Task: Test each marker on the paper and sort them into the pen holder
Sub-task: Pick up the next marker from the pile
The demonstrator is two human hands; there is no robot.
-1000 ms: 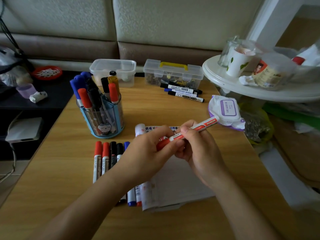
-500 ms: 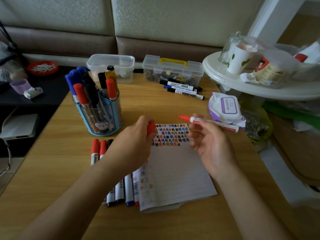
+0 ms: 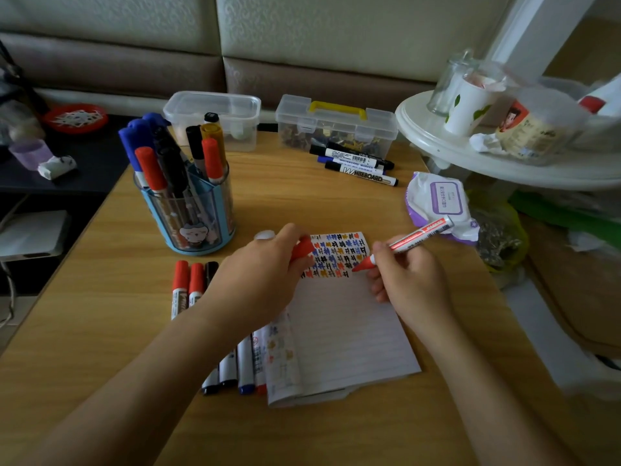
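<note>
Right grip [image 3: 408, 280] clamped on uncapped red marker [image 3: 416, 235], tip down at the coloured test marks on the paper [image 3: 346, 331]; contact unclear. Left grip [image 3: 258, 274] pinches red cap [image 3: 302, 248] at the paper's top-left edge. Pen holder [image 3: 188, 213] stands back left on surface [image 3: 100, 331], full of markers. Row of markers [image 3: 181, 287] lies just beside the paper.

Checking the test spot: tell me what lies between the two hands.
Head view: coloured test marks on the paper, the red marker tipped toward them.
</note>
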